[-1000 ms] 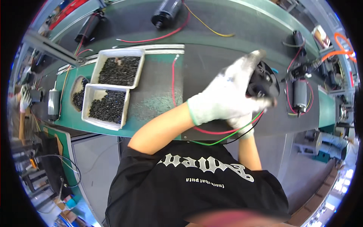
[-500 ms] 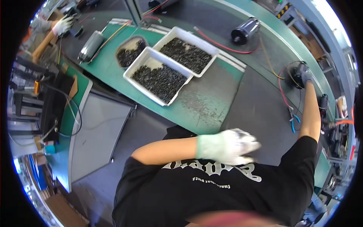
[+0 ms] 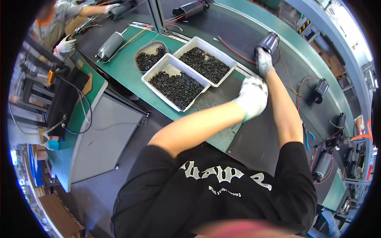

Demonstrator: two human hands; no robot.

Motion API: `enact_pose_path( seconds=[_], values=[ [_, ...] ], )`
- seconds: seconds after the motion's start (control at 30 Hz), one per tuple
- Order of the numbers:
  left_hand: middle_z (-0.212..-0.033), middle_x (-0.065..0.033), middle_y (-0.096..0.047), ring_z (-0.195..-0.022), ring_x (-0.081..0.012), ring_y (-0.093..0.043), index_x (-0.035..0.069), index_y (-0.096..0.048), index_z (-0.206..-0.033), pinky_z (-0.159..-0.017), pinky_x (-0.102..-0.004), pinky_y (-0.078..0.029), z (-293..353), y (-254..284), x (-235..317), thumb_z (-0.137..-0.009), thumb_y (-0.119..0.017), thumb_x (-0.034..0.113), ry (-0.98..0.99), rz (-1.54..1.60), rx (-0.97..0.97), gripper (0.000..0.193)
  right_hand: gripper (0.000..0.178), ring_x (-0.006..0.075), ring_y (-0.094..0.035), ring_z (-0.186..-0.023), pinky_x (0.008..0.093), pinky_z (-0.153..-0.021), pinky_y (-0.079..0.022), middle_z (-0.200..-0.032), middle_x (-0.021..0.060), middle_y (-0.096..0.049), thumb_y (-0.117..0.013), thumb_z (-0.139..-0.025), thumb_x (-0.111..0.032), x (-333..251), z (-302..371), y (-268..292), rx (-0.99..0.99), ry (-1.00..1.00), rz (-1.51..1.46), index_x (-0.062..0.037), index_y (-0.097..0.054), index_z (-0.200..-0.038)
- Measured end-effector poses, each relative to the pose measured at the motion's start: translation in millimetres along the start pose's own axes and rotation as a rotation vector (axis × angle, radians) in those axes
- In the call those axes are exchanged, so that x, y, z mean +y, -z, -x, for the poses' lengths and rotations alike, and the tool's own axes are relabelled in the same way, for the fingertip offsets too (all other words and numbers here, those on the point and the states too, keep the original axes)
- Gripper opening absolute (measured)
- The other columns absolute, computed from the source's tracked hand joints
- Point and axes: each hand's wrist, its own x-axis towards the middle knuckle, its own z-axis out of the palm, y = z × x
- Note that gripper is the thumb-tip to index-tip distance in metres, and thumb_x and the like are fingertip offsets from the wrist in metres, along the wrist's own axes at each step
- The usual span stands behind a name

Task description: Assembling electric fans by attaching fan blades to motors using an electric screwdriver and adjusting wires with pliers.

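Note:
My right hand [image 3: 264, 62], in a white glove, is closed on the near end of a dark cylindrical motor [image 3: 270, 42] lying on the belt. Red wires [image 3: 236, 52] trail from the motor's left side. Just nearer to me, my left hand [image 3: 253, 97], gloved too, hangs with curled fingers over the table's edge strip. What its fingers hold, if anything, is hidden. Left of it stand two white trays [image 3: 189, 108] of small black rings [image 3: 177, 88] and a round tub [image 3: 139, 49] with more of them.
Another motor [image 3: 320, 91] stands on the belt to the right, with blue-handled pliers [image 3: 309, 137] nearer me. A grey cylinder [image 3: 110, 47] lies on the green mat at left. A metal post [image 3: 156, 16] rises behind the trays. A co-worker's gloved hand [image 3: 66, 45] shows at upper left.
My right hand has come left from the far-right motor to the one beyond the trays. My left hand has moved forward from near my chest. The view has shifted.

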Motion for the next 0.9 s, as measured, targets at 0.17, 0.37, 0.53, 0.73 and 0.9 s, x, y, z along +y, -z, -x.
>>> enact_pose_path(
  seconds=[0.17,0.37,0.53,0.73,0.9],
  values=[
    [-0.132,-0.0207,-0.051,-0.122,-0.0336,-0.048,0.001,-0.053,-0.125,-0.097,-0.0466,-0.039,-92,-54,-35,-0.083,-0.058,0.052,0.067,0.135,-0.085,0.066,0.05,0.0189,-0.054,-0.069,0.0351,-0.061,-0.044,-0.08,0.0084,-0.061,-0.051,-0.087,-0.048,-113,56,47,-0.232,0.01,0.559,0.0004,-0.063,-0.092],
    [-0.137,-0.0222,-0.048,-0.13,-0.0378,-0.043,0.001,-0.05,-0.132,-0.106,-0.0523,-0.032,-56,16,65,-0.086,-0.051,0.047,-0.176,0.535,-0.347,0.065,0.03,0.003,-0.029,-0.052,0.0233,-0.045,-0.021,-0.062,-0.01,-0.039,-0.054,-0.091,-0.038,-168,136,112,-0.251,-0.146,0.597,-0.0135,-0.058,-0.075],
    [-0.146,-0.0289,-0.034,-0.135,-0.0474,-0.031,0.0,-0.041,-0.141,-0.109,-0.0611,-0.02,-60,-39,28,-0.091,-0.046,0.029,0.089,-0.098,-0.03,0.058,0.03,0.0026,-0.029,-0.052,0.0231,-0.045,-0.021,-0.062,-0.01,-0.038,-0.052,-0.091,-0.038,-169,155,113,-0.471,-0.078,0.649,-0.0116,-0.057,-0.077],
    [-0.136,-0.0211,-0.047,-0.126,-0.0369,-0.043,0.002,-0.049,-0.132,-0.104,-0.0499,-0.031,-22,14,47,-0.089,-0.048,0.03,-0.137,0.251,-0.366,0.052,0.028,0.0009,-0.03,-0.051,0.0206,-0.044,-0.02,-0.062,-0.0098,-0.039,-0.054,-0.092,-0.039,-158,147,135,-0.409,-0.152,0.45,-0.015,-0.057,-0.079],
    [-0.141,-0.0191,-0.044,-0.128,-0.0339,-0.042,0.004,-0.043,-0.138,-0.104,-0.0515,-0.031,-49,-33,1,-0.085,-0.053,0.042,0.192,0.129,0.143,0.066,0.026,0.0004,-0.03,-0.05,0.0193,-0.043,-0.02,-0.063,-0.0101,-0.039,-0.055,-0.092,-0.038,-170,158,130,-0.376,-0.187,0.431,-0.0162,-0.056,-0.078]
  ],
)
